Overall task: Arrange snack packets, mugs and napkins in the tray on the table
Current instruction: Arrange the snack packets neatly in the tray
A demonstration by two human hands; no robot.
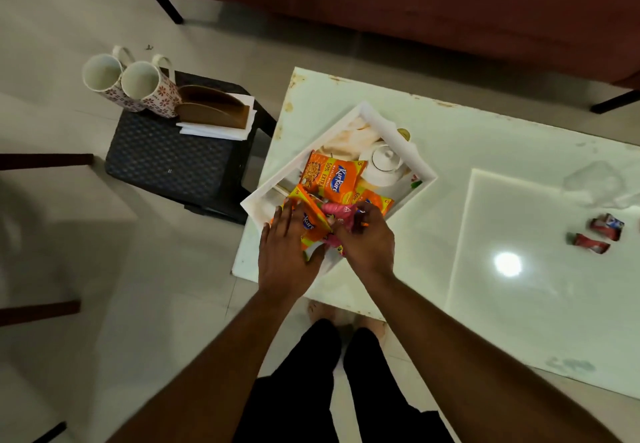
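Observation:
A white tray (pixel 367 111) sits turned at an angle on the white table (pixel 519 151). Inside it lie several orange snack packets (pixel 330 176), a pink packet (pixel 337 212) and a white lidded pot (pixel 382 162). My left hand (pixel 287 252) lies flat on an orange packet at the tray's near corner. My right hand (pixel 369 238) grips the pink packet beside it. Two floral mugs (pixel 138 86) stand on a dark stool (pixel 166 158) to the left, next to a wooden holder (pixel 211 108) resting on white napkins (pixel 214 131).
Two red wrappers (pixel 599 233) lie on the table at the right. A dark red sofa (pixel 415 2) runs along the far side. My legs and bare feet (pixel 346 314) stand at the table's near edge. Chair legs show at the left.

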